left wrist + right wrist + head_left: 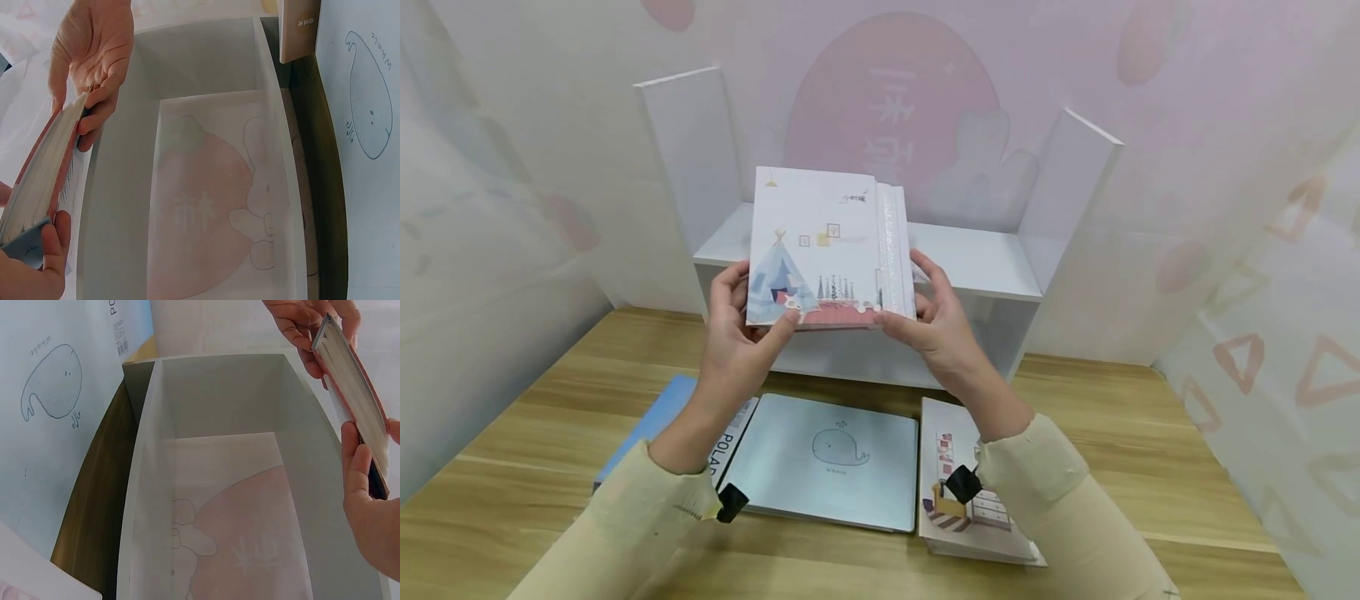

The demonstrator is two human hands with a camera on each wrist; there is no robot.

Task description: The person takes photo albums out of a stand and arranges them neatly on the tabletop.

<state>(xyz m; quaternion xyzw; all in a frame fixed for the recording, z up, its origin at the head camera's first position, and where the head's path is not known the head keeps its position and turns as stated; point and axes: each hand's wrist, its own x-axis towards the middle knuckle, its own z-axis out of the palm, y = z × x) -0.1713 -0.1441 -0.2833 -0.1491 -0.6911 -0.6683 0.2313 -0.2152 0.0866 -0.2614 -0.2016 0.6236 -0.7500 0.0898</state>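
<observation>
Both hands hold up a thick photo album (816, 242) with a white cover showing a blue tent and a red floor. My left hand (737, 325) grips its left lower corner, thumb on the cover and fingers behind. The right hand (943, 325) grips the right lower edge by the lace-patterned strip (891, 242), its thumb on the front. In the left wrist view, the page edges (47, 162) show between red-edged covers. Behind the album stands a white shelf (977, 258) with two upright side panels and a hollow compartment below.
On the wooden table (1097, 467) lie a pale-blue whale-print album (827, 458), an album with a furniture drawing (951, 483) at right, and a blue item (651, 425) beside a white one lettered "POLA" (730, 442) at left. Printed cloth hangs behind the shelf.
</observation>
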